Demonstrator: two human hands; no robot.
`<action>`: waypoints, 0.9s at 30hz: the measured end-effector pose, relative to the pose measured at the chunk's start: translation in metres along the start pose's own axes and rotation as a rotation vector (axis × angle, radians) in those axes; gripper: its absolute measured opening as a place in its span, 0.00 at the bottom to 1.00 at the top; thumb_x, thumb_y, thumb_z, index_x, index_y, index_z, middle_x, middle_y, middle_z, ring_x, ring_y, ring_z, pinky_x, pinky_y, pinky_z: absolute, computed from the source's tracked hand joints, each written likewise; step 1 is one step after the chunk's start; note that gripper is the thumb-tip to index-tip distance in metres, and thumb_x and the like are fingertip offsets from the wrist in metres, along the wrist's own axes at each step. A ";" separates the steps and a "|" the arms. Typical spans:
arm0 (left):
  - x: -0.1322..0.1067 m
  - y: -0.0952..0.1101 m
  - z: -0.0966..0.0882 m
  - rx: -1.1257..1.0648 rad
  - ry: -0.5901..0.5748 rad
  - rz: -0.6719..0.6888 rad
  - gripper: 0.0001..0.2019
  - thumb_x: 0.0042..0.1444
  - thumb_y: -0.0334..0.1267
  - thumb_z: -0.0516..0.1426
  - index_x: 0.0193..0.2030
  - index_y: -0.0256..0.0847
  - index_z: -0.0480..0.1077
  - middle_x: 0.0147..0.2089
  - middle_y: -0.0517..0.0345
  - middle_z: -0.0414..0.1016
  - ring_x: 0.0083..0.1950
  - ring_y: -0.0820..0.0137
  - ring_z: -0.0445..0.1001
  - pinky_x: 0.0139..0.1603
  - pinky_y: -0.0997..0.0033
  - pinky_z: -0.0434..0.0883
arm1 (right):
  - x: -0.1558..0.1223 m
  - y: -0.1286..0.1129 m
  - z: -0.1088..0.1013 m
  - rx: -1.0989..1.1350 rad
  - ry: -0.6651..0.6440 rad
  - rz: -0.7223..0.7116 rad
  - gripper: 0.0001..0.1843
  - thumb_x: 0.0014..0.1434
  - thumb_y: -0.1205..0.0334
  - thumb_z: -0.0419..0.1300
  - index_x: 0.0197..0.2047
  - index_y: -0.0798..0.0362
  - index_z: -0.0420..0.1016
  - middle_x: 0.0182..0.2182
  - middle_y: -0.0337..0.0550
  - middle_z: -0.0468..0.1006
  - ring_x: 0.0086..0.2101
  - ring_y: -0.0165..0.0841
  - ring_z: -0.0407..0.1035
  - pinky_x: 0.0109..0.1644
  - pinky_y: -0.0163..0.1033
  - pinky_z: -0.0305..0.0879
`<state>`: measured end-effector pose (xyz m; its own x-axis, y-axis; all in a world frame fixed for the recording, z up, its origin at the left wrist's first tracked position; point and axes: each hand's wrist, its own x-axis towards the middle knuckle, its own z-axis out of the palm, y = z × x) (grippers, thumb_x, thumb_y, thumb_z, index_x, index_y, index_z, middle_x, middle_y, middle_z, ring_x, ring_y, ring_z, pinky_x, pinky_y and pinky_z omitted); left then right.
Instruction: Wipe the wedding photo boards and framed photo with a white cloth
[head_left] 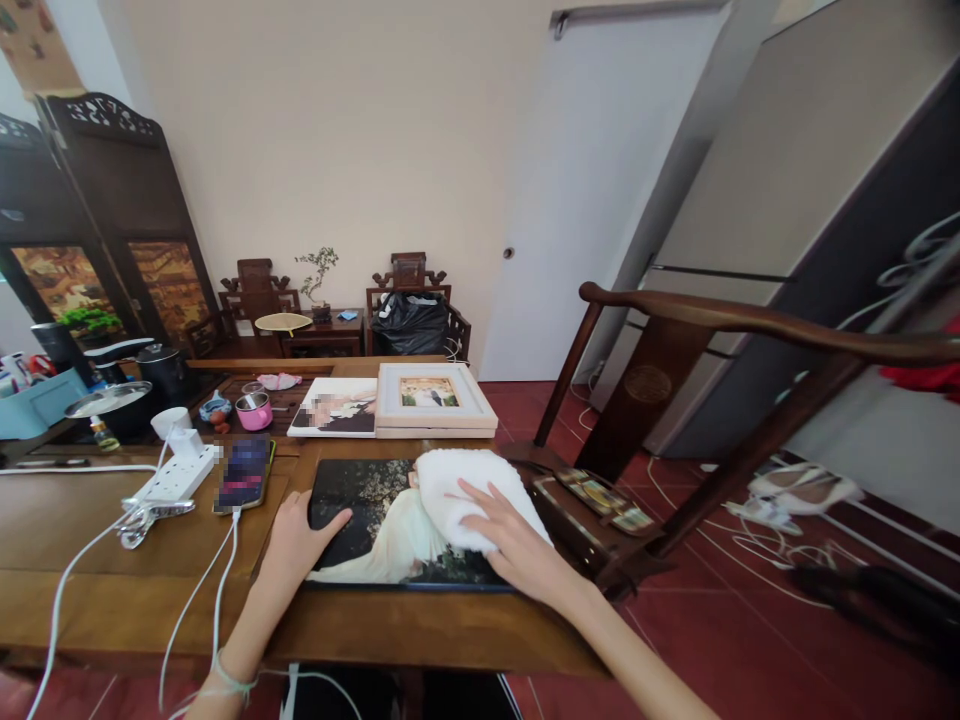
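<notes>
A large glossy photo print [375,530] lies flat on the wooden table [420,630] in front of me. My right hand [514,540] rests fingers spread and flat on a white cloth [469,490] that lies on the print's right part. My left hand [296,540] lies on the table at the print's left edge, its thumb on the print, holding nothing.
Behind the print lie a canvas photo [334,408] and a white-framed picture [433,398]. A phone [244,473] on a cable, a white power strip [176,475], a pink cup [254,410] and kettles stand left. A wooden chair [675,400] stands close on the right.
</notes>
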<state>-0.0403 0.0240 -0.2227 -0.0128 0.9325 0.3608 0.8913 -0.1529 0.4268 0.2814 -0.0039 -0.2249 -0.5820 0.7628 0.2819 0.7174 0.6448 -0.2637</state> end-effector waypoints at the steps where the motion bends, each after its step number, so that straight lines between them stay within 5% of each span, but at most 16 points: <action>1: -0.001 -0.002 0.002 0.005 0.016 -0.005 0.28 0.47 0.59 0.55 0.39 0.32 0.72 0.37 0.47 0.71 0.42 0.56 0.72 0.48 0.57 0.68 | -0.009 -0.008 -0.003 0.012 -0.012 -0.024 0.31 0.35 0.80 0.44 0.42 0.53 0.71 0.61 0.44 0.58 0.64 0.37 0.36 0.65 0.57 0.32; 7: 0.000 -0.012 0.010 -0.159 0.040 0.137 0.32 0.51 0.52 0.56 0.59 0.38 0.58 0.54 0.46 0.62 0.57 0.58 0.64 0.59 0.56 0.62 | -0.030 -0.018 -0.009 0.046 0.006 -0.071 0.28 0.35 0.79 0.44 0.40 0.53 0.70 0.62 0.42 0.56 0.64 0.36 0.37 0.65 0.56 0.34; 13: -0.004 -0.016 0.009 -0.199 -0.115 0.276 0.30 0.53 0.50 0.55 0.61 0.43 0.56 0.67 0.45 0.47 0.68 0.55 0.48 0.65 0.51 0.52 | 0.024 0.022 0.004 0.015 0.029 0.046 0.32 0.37 0.78 0.46 0.47 0.55 0.69 0.63 0.48 0.53 0.64 0.39 0.34 0.65 0.56 0.35; 17: -0.004 -0.017 0.009 -0.222 -0.151 0.311 0.28 0.54 0.48 0.55 0.61 0.44 0.57 0.68 0.47 0.49 0.68 0.57 0.47 0.65 0.51 0.52 | 0.044 0.031 0.010 -0.037 0.038 0.125 0.31 0.42 0.76 0.46 0.52 0.59 0.66 0.61 0.58 0.55 0.63 0.41 0.39 0.64 0.57 0.35; 27: 0.002 -0.023 0.018 -0.252 -0.205 0.257 0.21 0.59 0.43 0.48 0.59 0.43 0.61 0.66 0.51 0.55 0.68 0.64 0.48 0.65 0.53 0.51 | -0.047 -0.042 -0.005 0.010 -0.024 -0.017 0.27 0.33 0.77 0.45 0.38 0.53 0.70 0.63 0.44 0.55 0.64 0.37 0.34 0.66 0.57 0.33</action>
<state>-0.0526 0.0351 -0.2469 0.3092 0.8955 0.3201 0.7147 -0.4409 0.5429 0.2806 -0.0670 -0.2228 -0.6033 0.7524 0.2645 0.7035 0.6583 -0.2678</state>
